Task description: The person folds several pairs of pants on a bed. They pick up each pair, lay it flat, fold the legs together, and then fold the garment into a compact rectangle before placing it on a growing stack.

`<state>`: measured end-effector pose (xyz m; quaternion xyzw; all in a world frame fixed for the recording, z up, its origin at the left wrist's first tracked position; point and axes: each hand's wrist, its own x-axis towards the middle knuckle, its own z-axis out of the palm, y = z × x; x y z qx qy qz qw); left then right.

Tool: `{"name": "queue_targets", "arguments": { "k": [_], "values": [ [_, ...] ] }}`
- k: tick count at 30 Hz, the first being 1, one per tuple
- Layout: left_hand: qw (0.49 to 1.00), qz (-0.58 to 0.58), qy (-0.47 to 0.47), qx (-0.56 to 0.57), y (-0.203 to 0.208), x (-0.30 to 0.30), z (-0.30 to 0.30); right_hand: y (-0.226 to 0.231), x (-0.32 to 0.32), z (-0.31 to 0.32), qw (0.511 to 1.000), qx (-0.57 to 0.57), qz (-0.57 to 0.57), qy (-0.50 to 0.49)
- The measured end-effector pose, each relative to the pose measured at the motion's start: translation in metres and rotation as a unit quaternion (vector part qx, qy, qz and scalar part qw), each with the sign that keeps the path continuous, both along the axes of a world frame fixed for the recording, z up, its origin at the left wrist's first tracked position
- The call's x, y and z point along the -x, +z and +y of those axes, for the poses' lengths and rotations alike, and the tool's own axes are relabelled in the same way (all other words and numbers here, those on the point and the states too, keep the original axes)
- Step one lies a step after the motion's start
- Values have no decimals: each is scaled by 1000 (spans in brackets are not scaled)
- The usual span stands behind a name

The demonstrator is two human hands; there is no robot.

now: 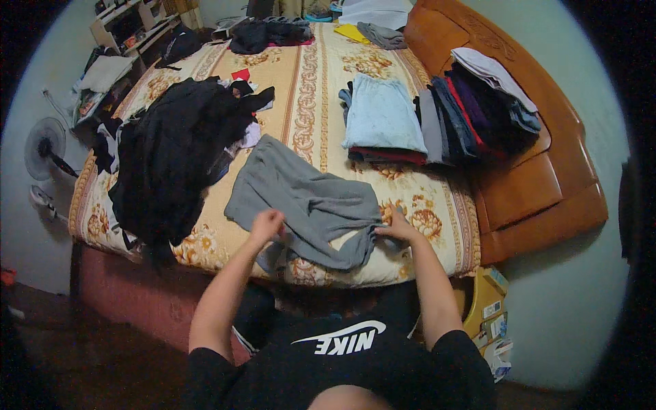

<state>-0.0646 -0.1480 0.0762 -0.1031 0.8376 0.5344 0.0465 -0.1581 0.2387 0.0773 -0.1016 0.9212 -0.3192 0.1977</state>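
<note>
A bedroom in a home is showing here: a wide bed [280, 89] with a cream, brown-flowered cloth cover is filling the middle, a carved, glossy brown headboard [526, 188] is rising along its right side, stacked folded clothes [385, 113] are lying toward it, and a round grey fan [46, 147] is standing at left.
</note>
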Motion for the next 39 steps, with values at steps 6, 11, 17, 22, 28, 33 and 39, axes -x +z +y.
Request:
{"name": "queue_targets", "arguments": {
  "k": [6, 11, 17, 22, 28, 33, 39],
  "values": [
    [910, 115, 39, 396, 14, 113, -30, -102, 41, 1, 963, 206, -61, -164],
    [812, 108, -85, 568, -21, 187, -20, -33, 14, -55, 931, 82, -296, -196],
    [773, -42, -278, 569, -26, 227, -13, -42, -12, -19, 902, 195, -377, -77],
    [765, 60, -182, 615, -2, 216, -58, 15, 18, -12, 985, 94, -109, -92],
    [702, 301, -12, 645, 197, 177, -75, 149, 58, -15, 868, 89, 472, -128],
    [642, 506, 108, 566, 273, 97, -66, 197, 18, -22, 739, 52, 661, -119],
    [684, 494, 20, 537, 150, 26, -63, 34, -18, 6, 867, 37, 476, -143]
  ]
}}
